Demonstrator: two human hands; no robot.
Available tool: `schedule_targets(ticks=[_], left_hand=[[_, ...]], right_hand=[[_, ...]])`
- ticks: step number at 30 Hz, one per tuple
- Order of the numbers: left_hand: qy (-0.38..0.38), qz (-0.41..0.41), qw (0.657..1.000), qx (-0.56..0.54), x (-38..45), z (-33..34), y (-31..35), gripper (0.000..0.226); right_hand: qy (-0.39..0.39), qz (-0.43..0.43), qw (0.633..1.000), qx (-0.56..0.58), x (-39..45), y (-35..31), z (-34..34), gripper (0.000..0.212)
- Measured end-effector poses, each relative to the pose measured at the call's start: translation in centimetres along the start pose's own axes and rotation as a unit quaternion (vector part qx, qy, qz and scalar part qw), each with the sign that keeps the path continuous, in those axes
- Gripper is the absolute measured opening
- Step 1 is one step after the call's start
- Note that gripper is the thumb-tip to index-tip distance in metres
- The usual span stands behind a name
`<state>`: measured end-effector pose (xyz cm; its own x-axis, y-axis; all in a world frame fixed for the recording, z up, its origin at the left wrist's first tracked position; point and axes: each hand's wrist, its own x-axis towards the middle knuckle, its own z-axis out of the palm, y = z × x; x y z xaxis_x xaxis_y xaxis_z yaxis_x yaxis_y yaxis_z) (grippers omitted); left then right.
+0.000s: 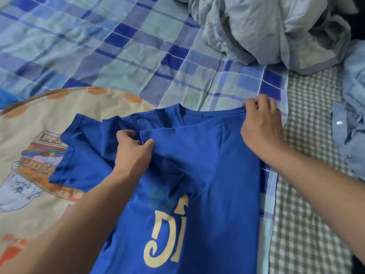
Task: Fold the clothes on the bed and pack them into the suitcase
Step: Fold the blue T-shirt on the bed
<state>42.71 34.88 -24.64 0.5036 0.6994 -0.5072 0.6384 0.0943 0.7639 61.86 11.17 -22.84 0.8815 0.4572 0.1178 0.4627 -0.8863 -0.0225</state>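
Note:
A royal-blue T-shirt [213, 171] with cream lettering lies on the bed in front of me, collar pointing away. Its right side is folded over the middle, and the left sleeve spreads out to the left. My left hand [132, 149] pinches a fold of the blue fabric near the left shoulder. My right hand [260, 125] grips the folded edge at the right shoulder, fingers curled over the cloth. No suitcase is in view.
A blue plaid sheet [98, 46] covers the bed. A round cream cushion with a cartoon print [35, 155] lies at the left under the sleeve. Crumpled pale-blue clothes [272, 30] are heaped at the top right, a light-blue snap-button shirt [351, 131] at the right on green gingham [308, 194].

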Motion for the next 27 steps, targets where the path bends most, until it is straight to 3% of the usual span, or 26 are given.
schedule_targets(ticks=[2,4,7,9,11,13,15,19,23,27], left_hand=[[0.001,0.034,0.998,0.043,-1.7,-0.2,-0.6,0.032],[-0.06,0.143,0.975,0.158,-3.4,-0.3,-1.6,0.023],[-0.14,0.222,0.907,0.329,-5.5,0.0,-4.3,0.034],[-0.092,0.233,0.913,0.321,-6.9,-0.5,-5.8,0.024],[-0.019,0.194,0.947,0.254,-8.2,-1.7,-7.3,0.013],[0.0,0.105,0.969,0.225,-9.2,-3.1,-9.0,0.011],[0.005,0.058,0.966,0.25,-9.8,-4.2,-10.0,0.015],[0.153,0.059,0.947,0.277,-6.7,-7.7,-9.7,0.049],[0.146,-0.009,0.943,0.3,-2.9,-11.5,-10.8,0.068],[0.118,-0.052,0.97,0.208,-3.1,-11.7,-10.4,0.06]], right_hand=[[0.024,-0.151,0.982,0.113,-3.6,-3.4,-0.3,0.02],[-0.059,-0.245,0.948,0.193,-7.8,-6.8,-0.1,0.007],[-0.133,-0.205,0.94,0.239,-11.8,-8.8,1.3,0.01],[-0.14,-0.142,0.942,0.27,-12.7,-8.8,1.8,0.014],[-0.154,-0.106,0.939,0.289,-12.7,-8.6,1.6,0.022],[-0.183,-0.115,0.936,0.277,-12.5,-8.4,1.3,0.027],[-0.213,-0.152,0.935,0.24,-12.5,-8.3,1.0,0.028],[-0.246,-0.135,0.936,0.211,-10.3,-9.4,0.3,0.027],[-0.192,-0.156,0.952,0.183,-3.9,-13.4,0.7,0.038],[-0.21,-0.17,0.951,0.148,3.5,-19.6,2.2,0.054]])
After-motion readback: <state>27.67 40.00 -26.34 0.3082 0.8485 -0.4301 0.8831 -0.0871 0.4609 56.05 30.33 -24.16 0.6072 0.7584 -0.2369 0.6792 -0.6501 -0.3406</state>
